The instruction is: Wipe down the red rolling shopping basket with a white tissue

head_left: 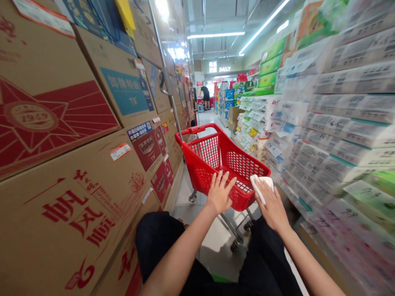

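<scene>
In the middle of the head view stands a red plastic shopping cart on metal legs with casters, its basket seen from above with nothing visible inside. My left hand, fingers spread, is at the cart's near side wall and holds nothing. At the near right corner of the cart, my right hand has a folded white cloth under its fingers, against or just above the red rim. Whether the cloth touches the rim is hard to tell. My dark-trousered knees are bent on both sides below the cart.
Stacked cardboard cartons wall the left side, with a metal pole beside them. Packs of wrapped tissue are piled along the right. Down the aisle, a person in dark clothes bends near a blue stool.
</scene>
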`<state>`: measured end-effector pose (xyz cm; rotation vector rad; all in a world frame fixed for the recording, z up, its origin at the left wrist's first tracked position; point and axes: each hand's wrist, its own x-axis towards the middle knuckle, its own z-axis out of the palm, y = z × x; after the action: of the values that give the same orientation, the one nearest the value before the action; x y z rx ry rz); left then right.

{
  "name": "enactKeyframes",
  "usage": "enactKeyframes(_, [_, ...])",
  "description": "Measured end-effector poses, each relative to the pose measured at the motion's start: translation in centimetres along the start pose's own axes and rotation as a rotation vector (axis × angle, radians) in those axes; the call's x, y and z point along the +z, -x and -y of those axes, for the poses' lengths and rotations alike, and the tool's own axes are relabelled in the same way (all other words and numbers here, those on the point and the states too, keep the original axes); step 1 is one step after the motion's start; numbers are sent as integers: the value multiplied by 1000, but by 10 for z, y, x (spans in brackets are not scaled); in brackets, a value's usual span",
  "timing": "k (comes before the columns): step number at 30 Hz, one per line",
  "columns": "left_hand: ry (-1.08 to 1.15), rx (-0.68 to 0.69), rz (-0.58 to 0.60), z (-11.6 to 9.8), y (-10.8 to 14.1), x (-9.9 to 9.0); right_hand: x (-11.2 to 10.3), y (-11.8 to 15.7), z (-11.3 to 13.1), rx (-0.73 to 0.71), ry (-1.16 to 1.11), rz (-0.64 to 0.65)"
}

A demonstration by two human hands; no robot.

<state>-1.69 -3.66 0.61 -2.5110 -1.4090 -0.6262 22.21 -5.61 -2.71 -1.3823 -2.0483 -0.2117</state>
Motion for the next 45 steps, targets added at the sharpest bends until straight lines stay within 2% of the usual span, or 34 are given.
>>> enactKeyframes(2, [14, -1, -12, -2, 0, 1, 0, 4, 8, -1, -20, 9])
enactKeyframes(6, [20, -6, -27, -3, 1, 3, 2, 12, 33, -114, -81, 87])
enactKeyframes(9, [9, 3, -15, -1, 2, 1, 1, 7, 25, -113, -77, 102])
enactKeyframes(12, [-1, 23, 1, -1, 1, -1, 0, -3, 4, -20, -58, 64])
enactKeyframes(14, [-8, 29, 3, -2, -1, -1, 0, -6, -1, 27, -53, 48])
enactKeyframes(20, [-40, 29, -30, -6, -7, 2, 2, 3, 22, -76, -93, 109])
enactKeyframes(27, [-60, 72, -16, 2, -13, 4, 5, -14, -4, 72, -53, 49])
enactKeyframes(32, [-61, 67, -29, 7, -18, 8, 10, -6, 20, -45, -47, 89])
enactKeyframes(34, [-65, 68, -24, 9, -20, 9, 11, -7, 22, -66, -37, 103])
enactKeyframes(41, [-43, 101, -10, 17, -33, 11, 18, -31, -20, 25, -20, 123])
enactKeyframes(45, [-21, 104, -17, 19, -43, 16, 25, -43, -32, 45, 25, 128])
